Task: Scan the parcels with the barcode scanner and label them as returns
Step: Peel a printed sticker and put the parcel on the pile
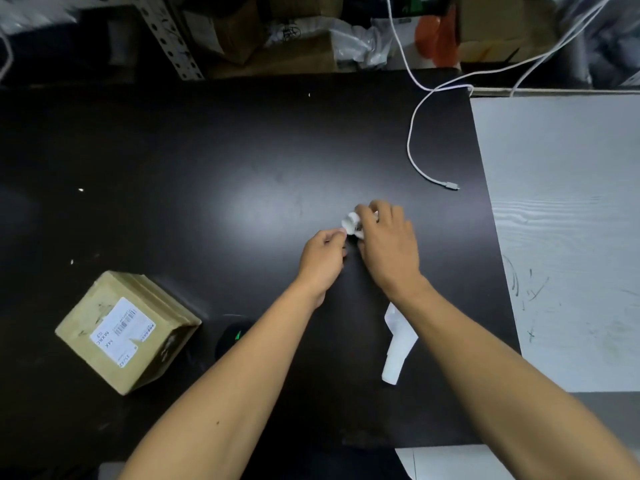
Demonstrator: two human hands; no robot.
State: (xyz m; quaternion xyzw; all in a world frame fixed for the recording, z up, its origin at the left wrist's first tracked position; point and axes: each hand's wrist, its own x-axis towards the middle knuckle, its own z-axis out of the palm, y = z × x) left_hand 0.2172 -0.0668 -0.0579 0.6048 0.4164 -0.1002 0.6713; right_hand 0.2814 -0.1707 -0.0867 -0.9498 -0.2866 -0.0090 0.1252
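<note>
A small white roll of labels [350, 223] is held over the middle of the black table [214, 161]. My right hand [386, 245] grips the roll from above and the right. My left hand [323, 258] pinches its near edge with thumb and fingertips. A brown cardboard parcel [128, 332] with a white barcode label on top lies at the front left. A dark barcode scanner [230, 337] with a green light lies on the table just right of the parcel, partly under my left forearm. A white strip of paper [398, 348] lies beside my right forearm.
A white cable [414, 147] loops across the table's far right and ends in a plug. A white tabletop [561, 237] adjoins on the right. Boxes and plastic bags [311, 39] crowd the shelf behind the table. White paper [446, 462] lies at the front edge.
</note>
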